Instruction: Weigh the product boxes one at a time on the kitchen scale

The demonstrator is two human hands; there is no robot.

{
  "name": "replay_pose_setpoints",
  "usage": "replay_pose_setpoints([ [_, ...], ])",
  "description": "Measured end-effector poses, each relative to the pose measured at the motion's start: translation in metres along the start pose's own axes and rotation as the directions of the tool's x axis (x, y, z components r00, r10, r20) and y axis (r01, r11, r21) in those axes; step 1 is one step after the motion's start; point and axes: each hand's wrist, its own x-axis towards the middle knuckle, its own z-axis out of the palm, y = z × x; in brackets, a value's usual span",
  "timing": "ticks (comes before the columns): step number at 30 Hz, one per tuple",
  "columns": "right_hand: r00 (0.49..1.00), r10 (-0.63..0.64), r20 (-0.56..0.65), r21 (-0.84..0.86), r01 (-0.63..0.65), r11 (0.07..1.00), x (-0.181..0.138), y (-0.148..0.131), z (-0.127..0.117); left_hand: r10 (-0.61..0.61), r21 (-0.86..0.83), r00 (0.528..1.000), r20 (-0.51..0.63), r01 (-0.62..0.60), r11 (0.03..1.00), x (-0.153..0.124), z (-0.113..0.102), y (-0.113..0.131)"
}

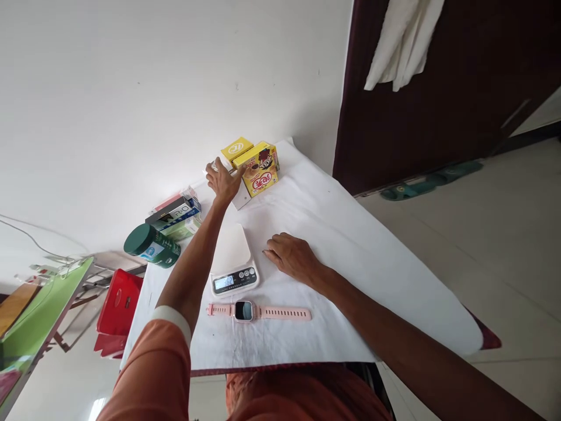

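Observation:
My left hand (pixel 224 184) reaches to the back of the table, its thumb and fingers around a white box (pixel 242 197), which it partly hides. Right beside that box stands a yellow carton (pixel 260 175) with a cartoon figure, and a smaller yellow box (pixel 237 148) is behind. My right hand (pixel 293 256) rests on the cloth with its fingers curled; I see nothing in it. Left of it lies a white digital scale (pixel 232 248) with a lit display and a bare plate. A smartwatch (pixel 244 311) with a pink strap is laid out flat in front of the scale.
A dark green jar (pixel 153 245) and several small boxes (pixel 175 215) stand at the table's left edge. White cloth (pixel 350 280) covers the table against the wall. A red chair (pixel 118 310) and a green table (pixel 48 316) are at left, a dark door (pixel 447 111) at right.

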Motion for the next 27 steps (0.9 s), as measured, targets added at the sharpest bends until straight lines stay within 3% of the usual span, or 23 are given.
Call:
replay_pose_setpoints([
  [8,1.0,-0.014,0.022,0.018,0.014,1.0,0.0,0.0,-0.002,0.12,0.091,0.993,0.005,-0.12,0.989,0.012,0.002,-0.024],
  [13,0.999,0.009,0.036,0.015,-0.009,1.0,0.0,-0.001,-0.002,0.338,0.115,0.939,0.071,-0.344,0.932,0.007,0.007,-0.004],
  [19,0.999,0.013,0.053,0.012,-0.014,1.0,0.0,-0.002,-0.005,0.282,0.135,0.958,0.05,-0.286,0.949,0.001,0.022,0.022],
  [27,0.998,0.012,0.056,0.022,-0.013,1.0,0.001,-0.001,-0.003,0.302,0.137,0.953,-0.019,-0.297,0.945,-0.002,0.028,0.023],
])
